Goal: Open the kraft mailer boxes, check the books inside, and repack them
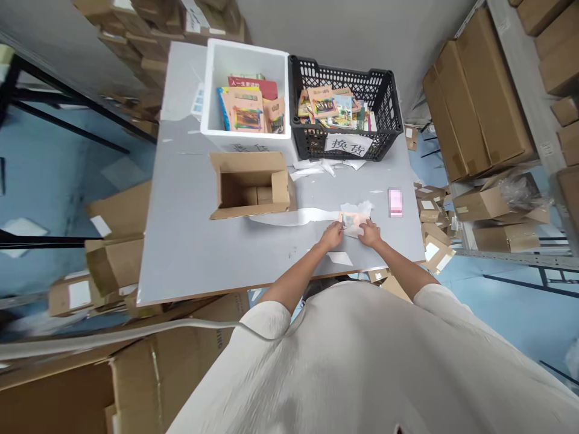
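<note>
A small orange-and-green printed booklet (350,218) lies on a crumpled piece of thin white paper (365,208) near the right front of the table. My left hand (333,235) is closed at the booklet's left edge. At its right side, my right hand (370,234) has its fingers curled on the white paper, partly covering it. Both forearms reach in over the table's front edge. A long torn white strip (298,217) runs left from the booklet, and a white scrap (340,258) lies just in front of my hands.
An open cardboard box (253,213) stands left of centre on the grey table (194,253). Behind it are a white foam box (248,141) and a black plastic crate (312,144), both holding booklets. A phone (395,203) lies at right. Cartons and shelves surround the table.
</note>
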A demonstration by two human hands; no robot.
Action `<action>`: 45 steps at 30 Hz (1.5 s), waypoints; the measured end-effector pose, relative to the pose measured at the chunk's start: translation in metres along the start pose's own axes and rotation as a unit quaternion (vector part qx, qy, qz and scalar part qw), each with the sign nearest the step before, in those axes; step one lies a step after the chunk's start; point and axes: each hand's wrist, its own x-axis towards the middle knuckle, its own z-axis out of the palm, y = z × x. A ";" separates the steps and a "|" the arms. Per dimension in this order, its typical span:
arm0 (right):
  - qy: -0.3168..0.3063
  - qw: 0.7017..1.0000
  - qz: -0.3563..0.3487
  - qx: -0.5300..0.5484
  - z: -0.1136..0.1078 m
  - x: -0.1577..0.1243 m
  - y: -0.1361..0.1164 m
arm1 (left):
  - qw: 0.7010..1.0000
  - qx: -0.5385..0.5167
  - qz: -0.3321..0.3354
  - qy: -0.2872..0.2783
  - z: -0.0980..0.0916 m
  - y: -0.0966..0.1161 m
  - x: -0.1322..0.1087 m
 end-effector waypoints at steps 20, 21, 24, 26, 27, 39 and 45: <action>0.007 0.989 -0.141 -0.038 0.009 0.006 -0.031 | 0.995 0.076 -0.039 -0.060 0.001 -0.022 -0.031; 0.005 0.989 -0.138 -0.046 0.009 0.003 -0.030 | 0.995 0.074 -0.041 -0.060 0.000 -0.021 -0.031; -0.012 0.990 -0.130 -0.060 0.008 -0.006 -0.028 | 0.995 0.070 -0.044 -0.063 -0.004 -0.016 -0.031; -0.019 0.991 -0.122 -0.054 0.006 -0.012 -0.026 | 0.993 0.081 -0.049 -0.069 -0.006 -0.012 -0.031; -0.016 0.992 -0.119 -0.047 0.005 -0.015 -0.026 | 0.992 0.089 -0.052 -0.068 -0.007 -0.009 -0.032; 0.105 0.977 -0.180 0.053 -0.035 -0.033 -0.047 | 0.998 0.028 0.041 0.049 -0.035 0.026 -0.023; 0.159 0.957 -0.219 0.101 -0.043 -0.035 -0.051 | 0.969 -0.194 -0.069 0.136 -0.053 0.033 -0.015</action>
